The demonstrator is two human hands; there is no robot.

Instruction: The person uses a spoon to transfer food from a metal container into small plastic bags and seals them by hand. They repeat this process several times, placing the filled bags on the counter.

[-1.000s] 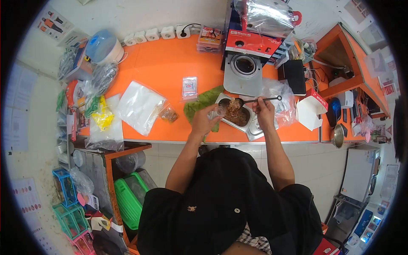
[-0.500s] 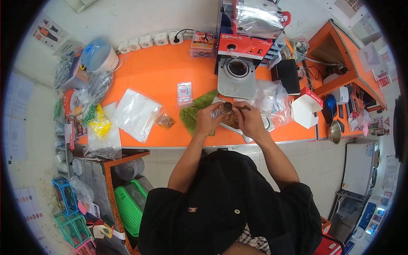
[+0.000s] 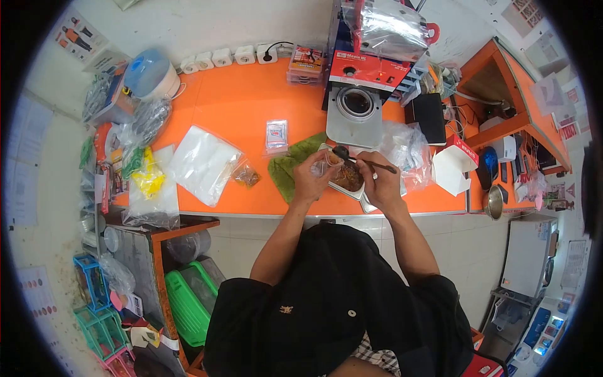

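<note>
My left hand point(image 3: 310, 180) is closed around a small clear plastic bag point(image 3: 321, 168) with something brownish at its mouth. In my right hand point(image 3: 382, 181) is a spoon point(image 3: 380, 166) with a dark bowl and a brown handle. The spoon's bowl is right at the bag's opening, above a metal tray point(image 3: 344, 190) of brown, crumbly food point(image 3: 349, 178). A green cloth point(image 3: 284, 176) lies left of the tray, partly behind my left hand. Further left, a small filled clear bag point(image 3: 246, 174) with brown contents rests beside a stack of clear plastic bags point(image 3: 206, 164).
A red-fronted sealing machine point(image 3: 367, 69) with a round metal opening stands behind the tray. Clear plastic point(image 3: 402, 151) and an open white-and-red box point(image 3: 453, 166) lie to the right. A small white packet point(image 3: 276, 136) is on the orange table point(image 3: 226, 100).
My right hand has shifted slightly right and down, and the spoon's handle now shows pointing right. The camera view has moved a little.
</note>
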